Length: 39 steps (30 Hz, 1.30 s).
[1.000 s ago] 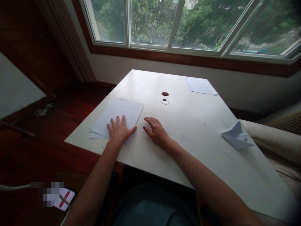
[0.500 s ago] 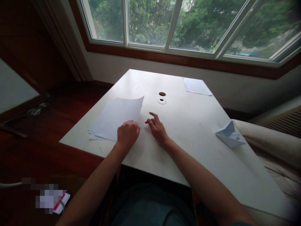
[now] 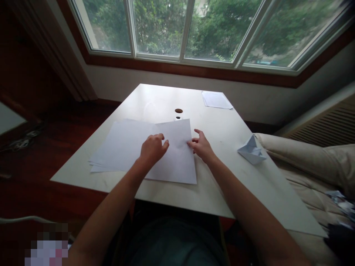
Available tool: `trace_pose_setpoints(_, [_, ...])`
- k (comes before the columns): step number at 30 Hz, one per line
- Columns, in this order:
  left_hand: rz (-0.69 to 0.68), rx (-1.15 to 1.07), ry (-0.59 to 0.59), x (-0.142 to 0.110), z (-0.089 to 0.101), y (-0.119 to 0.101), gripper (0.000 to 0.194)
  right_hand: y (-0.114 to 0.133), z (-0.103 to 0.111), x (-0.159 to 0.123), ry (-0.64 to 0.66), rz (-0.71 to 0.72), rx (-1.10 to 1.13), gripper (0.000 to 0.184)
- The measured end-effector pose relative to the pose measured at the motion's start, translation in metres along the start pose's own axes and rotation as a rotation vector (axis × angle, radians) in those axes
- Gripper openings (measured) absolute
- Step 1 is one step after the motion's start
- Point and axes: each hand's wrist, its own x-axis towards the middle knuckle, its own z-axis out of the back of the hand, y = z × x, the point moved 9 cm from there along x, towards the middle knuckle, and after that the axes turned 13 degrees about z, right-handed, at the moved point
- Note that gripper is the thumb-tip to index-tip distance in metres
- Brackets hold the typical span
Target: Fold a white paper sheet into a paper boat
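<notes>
A white sheet of paper (image 3: 177, 162) lies in front of me, its left part beside or over a stack of white paper (image 3: 118, 142). My right hand (image 3: 202, 147) is at the sheet's right edge, thumb and a finger pinching it while the index finger sticks out. Above the sheet's left half is my left hand (image 3: 154, 148), fingers bent and thumb apart, with nothing visible between them. Whether its underside touches the paper is hidden.
A folded paper boat (image 3: 252, 150) stands near the right edge of the white table (image 3: 222, 192). More papers (image 3: 217, 100) lie at the far right corner. Two round holes, one being a cable hole (image 3: 179, 111), are beyond the sheet. A beige sofa (image 3: 299, 147) adjoins the right side.
A sheet has come rightward off the stack and now lies in front of me. My right hand has taken its right edge; my left hand's closed fingers have loosened. The view has shifted rightward.
</notes>
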Motion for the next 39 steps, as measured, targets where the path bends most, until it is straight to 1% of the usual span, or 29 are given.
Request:
trace_pose_setpoints(1, [0.013,0.039,0.021,0.008,-0.006,0.004,0.041,-0.003,0.012,-0.004,0.008,-0.003,-0.036,0.082])
trace_pose_setpoints(3, [0.041,0.107,0.087,0.018,-0.021,0.01,0.053,-0.007,0.039,-0.012,-0.027,0.003,-0.158,0.08])
trace_pose_setpoints(5, [0.052,0.128,0.13,0.02,-0.036,0.011,0.059,-0.009,0.061,-0.021,-0.048,0.014,-0.307,0.077])
trace_pose_setpoints(7, [0.049,0.152,0.149,0.019,-0.046,0.01,0.061,-0.01,0.075,-0.029,-0.048,0.036,-0.446,0.075])
trace_pose_setpoints(10, [0.059,0.206,0.123,0.018,-0.05,0.009,0.06,-0.016,0.087,-0.04,-0.089,0.002,-0.532,0.071])
trace_pose_setpoints(14, [0.12,0.291,0.082,0.027,-0.045,0.012,0.064,-0.02,0.089,-0.045,-0.163,0.013,-0.503,0.064])
trace_pose_setpoints(16, [0.106,0.307,0.051,0.033,-0.042,0.005,0.066,-0.021,0.087,-0.045,-0.193,0.031,-0.473,0.064])
trace_pose_setpoints(18, [0.057,0.271,0.031,0.039,-0.044,-0.007,0.065,-0.021,0.086,-0.045,-0.22,0.043,-0.448,0.064])
trace_pose_setpoints(20, [0.016,0.18,0.043,0.044,-0.05,-0.019,0.061,-0.023,0.086,-0.045,-0.246,0.055,-0.42,0.065])
trace_pose_setpoints(23, [-0.026,-0.073,0.114,0.049,-0.064,-0.029,0.046,-0.027,0.087,-0.044,-0.271,0.049,-0.362,0.066])
trace_pose_setpoints(24, [-0.031,-0.158,0.118,0.05,-0.066,-0.03,0.045,-0.029,0.087,-0.043,-0.272,0.042,-0.346,0.066])
trace_pose_setpoints(27, [-0.003,-0.317,0.12,0.051,-0.071,-0.024,0.054,-0.031,0.089,-0.041,-0.271,0.049,-0.33,0.067])
trace_pose_setpoints(30, [0.033,-0.322,0.108,0.051,-0.074,-0.015,0.061,-0.028,0.091,-0.041,-0.291,0.097,-0.323,0.066])
trace_pose_setpoints(33, [0.054,-0.335,0.101,0.051,-0.074,-0.009,0.064,-0.031,0.093,-0.039,-0.313,0.119,-0.266,0.066])
trace_pose_setpoints(36, [0.057,-0.491,0.15,0.054,-0.074,-0.006,0.067,-0.039,0.092,-0.036,-0.325,0.112,-0.17,0.065])
trace_pose_setpoints(39, [0.066,-0.683,0.206,0.057,-0.074,-0.002,0.08,-0.044,0.089,-0.035,-0.32,0.099,-0.119,0.063])
